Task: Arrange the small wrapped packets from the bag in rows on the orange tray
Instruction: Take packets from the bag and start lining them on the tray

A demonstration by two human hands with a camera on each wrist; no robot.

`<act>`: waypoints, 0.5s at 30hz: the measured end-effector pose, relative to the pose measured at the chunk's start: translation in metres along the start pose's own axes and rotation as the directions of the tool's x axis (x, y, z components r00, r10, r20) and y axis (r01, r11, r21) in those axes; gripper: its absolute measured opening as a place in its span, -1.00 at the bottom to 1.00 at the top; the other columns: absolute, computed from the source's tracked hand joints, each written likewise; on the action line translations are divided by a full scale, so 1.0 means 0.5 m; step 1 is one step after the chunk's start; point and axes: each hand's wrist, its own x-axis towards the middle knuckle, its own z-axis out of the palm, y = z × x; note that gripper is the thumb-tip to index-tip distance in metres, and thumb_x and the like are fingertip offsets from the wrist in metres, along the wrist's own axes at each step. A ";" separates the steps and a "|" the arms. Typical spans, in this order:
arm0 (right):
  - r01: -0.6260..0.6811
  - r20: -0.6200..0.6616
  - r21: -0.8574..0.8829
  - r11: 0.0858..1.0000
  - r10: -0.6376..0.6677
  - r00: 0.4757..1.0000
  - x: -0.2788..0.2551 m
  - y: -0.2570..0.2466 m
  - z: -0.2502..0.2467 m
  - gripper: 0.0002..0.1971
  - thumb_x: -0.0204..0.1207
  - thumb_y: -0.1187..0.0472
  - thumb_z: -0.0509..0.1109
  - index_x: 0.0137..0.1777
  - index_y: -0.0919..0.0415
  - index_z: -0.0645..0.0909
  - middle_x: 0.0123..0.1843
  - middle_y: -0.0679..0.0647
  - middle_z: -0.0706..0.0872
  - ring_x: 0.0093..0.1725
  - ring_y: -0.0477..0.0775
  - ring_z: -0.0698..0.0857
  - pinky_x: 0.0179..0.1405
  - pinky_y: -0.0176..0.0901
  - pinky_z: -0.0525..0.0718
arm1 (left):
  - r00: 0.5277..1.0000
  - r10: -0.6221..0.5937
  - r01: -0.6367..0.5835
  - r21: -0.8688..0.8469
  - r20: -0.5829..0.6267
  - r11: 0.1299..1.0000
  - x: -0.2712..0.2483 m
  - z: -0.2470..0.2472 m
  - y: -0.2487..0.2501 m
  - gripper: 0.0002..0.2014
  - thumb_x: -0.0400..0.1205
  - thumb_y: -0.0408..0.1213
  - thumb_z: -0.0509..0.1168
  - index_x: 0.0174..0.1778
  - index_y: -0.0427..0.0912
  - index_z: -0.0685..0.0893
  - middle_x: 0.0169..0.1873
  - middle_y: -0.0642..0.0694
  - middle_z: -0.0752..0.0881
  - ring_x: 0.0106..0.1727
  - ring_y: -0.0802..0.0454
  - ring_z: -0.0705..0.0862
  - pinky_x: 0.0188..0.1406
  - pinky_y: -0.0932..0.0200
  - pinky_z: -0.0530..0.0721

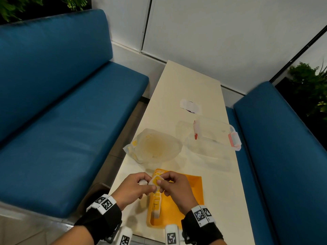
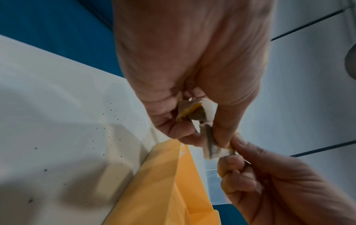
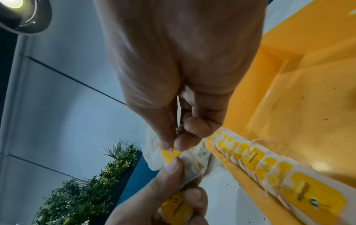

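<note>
Wrists: both wrists are sitting lowest in the head view, with the left hand (image 1: 135, 187) and right hand (image 1: 174, 185) meeting above the near-left part of the orange tray (image 1: 191, 193).
Left hand: its fingers are curling round a small clutch of packets, with the thumb pinching the near end of the packet (image 1: 154, 180) shared with the other hand.
Right hand: thumb and fingertips are pinching the far end of that same packet; the remaining fingers are folding in and carrying nothing else.
Packet: it is hanging between the two hands, clear of the tray, its long axis running roughly hand to hand.
Row: laid packets (image 3: 269, 167) are overlapping along the tray's left wall, running from the near edge away from the person, directly beneath the hands.
Deciding relation: the held packet is lying crosswise to that row, so I judge it is needing a turn to line up; the right hand is looking nearer the tray's bare floor.
Bag: the bag (image 1: 155, 145) is slumping on the desk (image 1: 217, 183) just beyond the tray.
</note>
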 end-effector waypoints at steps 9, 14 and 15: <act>-0.024 0.008 0.015 1.000 0.024 1.000 0.002 0.014 -0.012 -0.91 0.49 0.38 0.53 -0.10 0.43 0.72 -0.37 0.20 0.72 -0.40 0.01 0.65 -0.42 -0.18 0.54 | 1.000 0.011 -0.010 -0.020 0.013 1.000 0.002 0.005 0.003 -0.85 0.53 -0.31 0.59 -0.05 -0.26 0.82 -0.11 -0.37 0.81 -0.27 0.05 0.71 -0.34 0.17 0.60; -0.029 0.008 0.028 0.999 0.028 1.000 0.001 0.014 -0.021 -0.92 0.50 0.40 0.52 -0.10 0.44 0.72 -0.37 0.22 0.74 -0.42 -0.01 0.67 -0.44 -0.19 0.54 | 1.000 0.018 -0.018 0.022 0.004 1.000 0.006 0.011 0.007 -0.88 0.54 -0.29 0.59 -0.07 -0.22 0.84 -0.15 -0.27 0.83 -0.28 0.08 0.71 -0.35 0.19 0.61; -0.026 0.006 0.028 0.999 0.026 1.000 0.001 0.015 -0.023 -0.92 0.51 0.40 0.51 -0.10 0.44 0.71 -0.36 0.26 0.75 -0.42 0.00 0.68 -0.44 -0.19 0.54 | 1.000 0.015 -0.015 0.029 0.000 0.999 0.006 0.012 0.007 -0.87 0.54 -0.28 0.59 -0.06 -0.21 0.85 -0.16 -0.24 0.84 -0.28 0.09 0.71 -0.35 0.20 0.62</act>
